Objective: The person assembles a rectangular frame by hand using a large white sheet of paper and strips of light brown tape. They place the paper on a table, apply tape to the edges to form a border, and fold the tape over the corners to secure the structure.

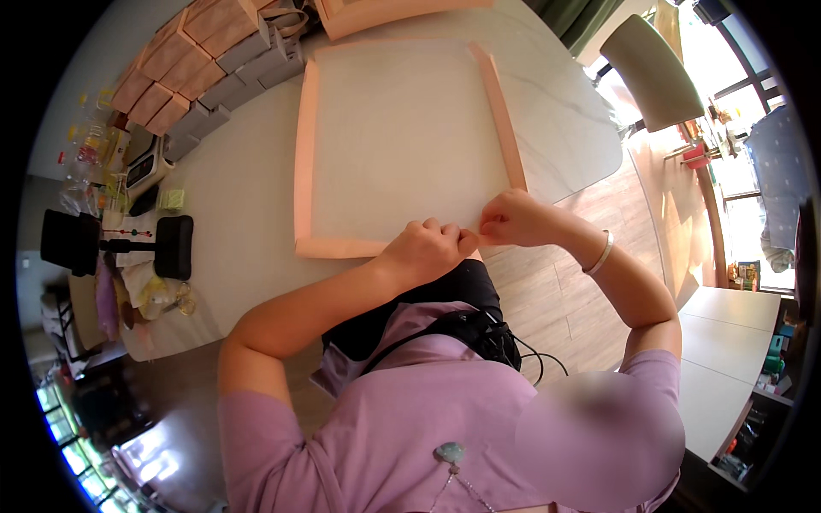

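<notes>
A person in a lilac top bent over a pale table (231, 214) and worked the near edge of a large flat cardboard sheet (402, 137), grey-white in the middle with peach-coloured flaps folded up along its sides, which lay across the tabletop from about the centre of the frame up toward 12 o'clock. The left hand (423, 250) and the right hand (513, 218) met at the sheet's near right corner, just right of centre, fingers curled in and drawn close together, thumbs and fingertips apparently pinching the peach flap (342, 248) where the near strip meets the right-hand one; whether each hand had the card fully clamped or only pressed on it could not be told from this angle. Holding both hands side by side at one corner looked like a way to keep the fold tight while the edge was creased. A silver bangle (601, 254) sat on the right wrist. At 11 o'clock a row of folded peach and grey boxes (192, 73) was stacked along the far edge of the table, well apart from the hands, seemingly kept out of the working area. At 9 o'clock stood a black phone stand (115, 244) amid small clutter, and at 1 o'clock a green-backed chair (654, 73) was drawn near the table's end.
</notes>
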{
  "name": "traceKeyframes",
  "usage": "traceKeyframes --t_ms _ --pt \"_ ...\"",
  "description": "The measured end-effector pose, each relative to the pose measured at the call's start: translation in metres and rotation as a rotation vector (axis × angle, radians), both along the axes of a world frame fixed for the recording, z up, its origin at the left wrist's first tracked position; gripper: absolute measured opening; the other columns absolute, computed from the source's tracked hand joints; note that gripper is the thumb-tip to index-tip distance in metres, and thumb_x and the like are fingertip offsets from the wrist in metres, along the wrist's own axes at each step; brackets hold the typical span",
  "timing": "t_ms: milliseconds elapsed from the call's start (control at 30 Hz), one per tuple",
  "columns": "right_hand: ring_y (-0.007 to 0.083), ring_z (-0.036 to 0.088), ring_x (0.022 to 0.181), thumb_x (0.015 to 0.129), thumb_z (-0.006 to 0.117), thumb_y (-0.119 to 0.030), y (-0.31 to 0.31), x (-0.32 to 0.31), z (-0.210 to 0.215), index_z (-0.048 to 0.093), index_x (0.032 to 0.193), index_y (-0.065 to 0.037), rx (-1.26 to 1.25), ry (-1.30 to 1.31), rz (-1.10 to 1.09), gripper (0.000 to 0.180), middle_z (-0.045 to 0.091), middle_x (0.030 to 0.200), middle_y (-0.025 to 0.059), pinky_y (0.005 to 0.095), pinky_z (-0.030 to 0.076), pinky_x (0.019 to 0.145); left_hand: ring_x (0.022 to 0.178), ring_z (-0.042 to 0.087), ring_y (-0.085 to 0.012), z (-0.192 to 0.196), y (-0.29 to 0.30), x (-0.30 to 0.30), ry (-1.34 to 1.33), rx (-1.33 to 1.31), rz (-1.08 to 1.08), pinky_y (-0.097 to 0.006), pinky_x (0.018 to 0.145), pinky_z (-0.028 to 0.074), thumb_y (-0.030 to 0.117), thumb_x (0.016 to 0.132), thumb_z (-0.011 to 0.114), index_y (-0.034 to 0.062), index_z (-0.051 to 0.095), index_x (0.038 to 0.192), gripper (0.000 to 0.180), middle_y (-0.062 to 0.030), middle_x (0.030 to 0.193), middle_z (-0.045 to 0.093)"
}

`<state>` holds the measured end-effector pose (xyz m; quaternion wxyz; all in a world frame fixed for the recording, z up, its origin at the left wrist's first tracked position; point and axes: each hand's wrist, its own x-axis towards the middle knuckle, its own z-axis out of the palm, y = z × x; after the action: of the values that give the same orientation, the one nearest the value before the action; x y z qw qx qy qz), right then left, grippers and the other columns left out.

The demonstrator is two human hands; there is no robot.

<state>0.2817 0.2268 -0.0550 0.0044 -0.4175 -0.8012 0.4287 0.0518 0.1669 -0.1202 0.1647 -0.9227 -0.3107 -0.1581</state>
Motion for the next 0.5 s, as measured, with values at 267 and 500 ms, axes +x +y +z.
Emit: traceKeyframes --t_ms 267,500 --pt "0.0382 0.066 0.095 0.095 0.063 -0.019 -0.016 -0.008 -0.016 0.066 0.091 -0.001 0.278 -0.238 0.125 0.018 0.068 0.094 0.0176 0.0450 0.052 0.083 0.053 0.057 -0.0140 0.007 -0.004 -0.001 0.007 0.010 0.002 -0.028 0.041 0.041 0.023 0.089 0.063 0.0180 0.055 0.095 0.011 0.0026 0.068 0.057" --pt "0.0331 0.064 0.096 0.086 0.070 -0.016 -0.052 -0.011 0.003 0.068 0.089 -0.005 0.493 -0.066 0.016 0.012 0.064 0.097 0.0105 0.0441 0.053 0.077 0.060 0.058 -0.0141 0.011 0.000 -0.003 -0.097 -0.090 -0.062 -0.025 0.047 0.044 0.027 0.089 0.067 0.0175 0.058 0.082 0.015 0.0013 0.067 0.052"
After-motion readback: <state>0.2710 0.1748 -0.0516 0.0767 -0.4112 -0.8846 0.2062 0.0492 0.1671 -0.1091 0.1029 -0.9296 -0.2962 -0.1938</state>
